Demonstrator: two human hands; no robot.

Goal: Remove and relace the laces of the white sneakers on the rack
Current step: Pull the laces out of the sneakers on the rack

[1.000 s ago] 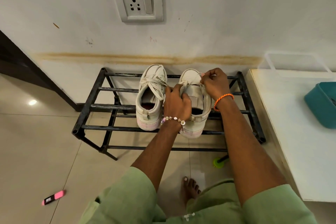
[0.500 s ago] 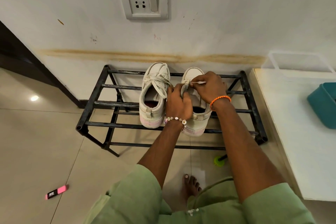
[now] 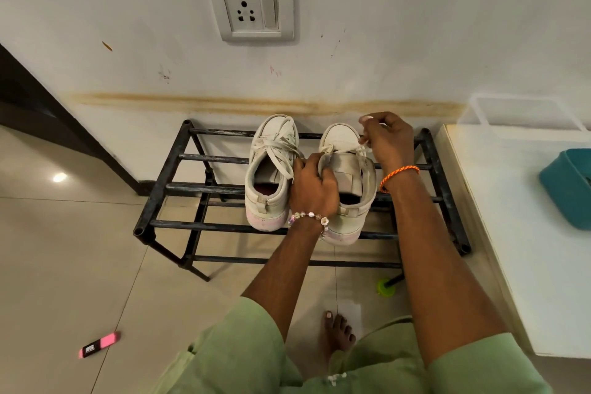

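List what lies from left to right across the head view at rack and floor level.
Pink marker on the floor → black rack → left sneaker → left hand gripping the right sneaker → right hand pinching its lace → teal tub.

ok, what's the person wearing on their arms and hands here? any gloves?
No gloves: both hands are bare. The left hand has a beaded bracelet at the wrist, with pale pink and clear beads and small flower shapes. The right hand has a thin orange braided cord band at the wrist. Light green sleeves end near the elbows, leaving the forearms uncovered.
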